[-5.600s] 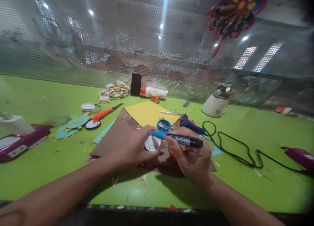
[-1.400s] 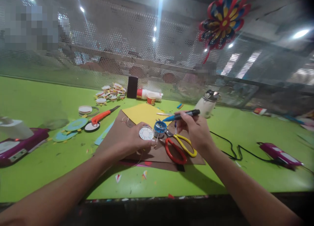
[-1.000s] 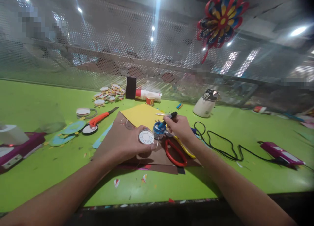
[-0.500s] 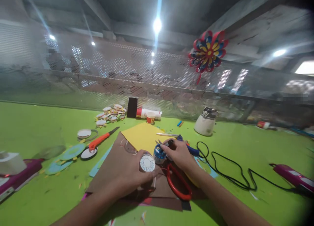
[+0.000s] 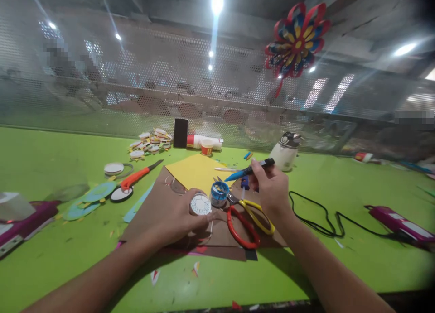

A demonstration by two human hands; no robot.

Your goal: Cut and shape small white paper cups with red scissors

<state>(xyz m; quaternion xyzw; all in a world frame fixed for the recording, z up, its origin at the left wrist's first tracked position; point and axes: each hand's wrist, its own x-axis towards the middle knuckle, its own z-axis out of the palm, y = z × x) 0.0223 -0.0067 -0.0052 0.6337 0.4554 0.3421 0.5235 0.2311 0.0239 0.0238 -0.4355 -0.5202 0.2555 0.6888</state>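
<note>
Green worktop [image 5: 204, 290] runs back to a perforated screen [image 5: 142, 91], with a red, blue and yellow paper flower [image 5: 298, 45] hanging above; on it lies a brown board [image 5: 149, 213], with a yellow sheet [image 5: 190, 170] over its far part; the left hand [image 5: 180, 213] grips a small round disc [image 5: 200, 205] by its edge, thumb on the near side and fingers round the far side, its white face, with lines and blue dots, turned up towards the head; the right hand [image 5: 273, 193] pinches a pen [image 5: 251, 169] by its black barrel, its blue end slanting down near the rim of a small blue-topped pot [image 5: 219, 196]

The disc looks light and fairly stiff, perhaps card, so it would likely dent or bend under a hard squeeze; the rim is the place to hold it, which leaves the dotted face untouched; whether its ink is wet, and could smear, I cannot tell; the pen looks firm, light and smooth, best held on the barrel

The pot is just beside the disc, and the open scissors [image 5: 233, 198], with red and yellow handles, lie by the pot; further back are a phone [image 5: 180, 133], a cup [image 5: 206, 147] and a jug [image 5: 284, 155]
</note>
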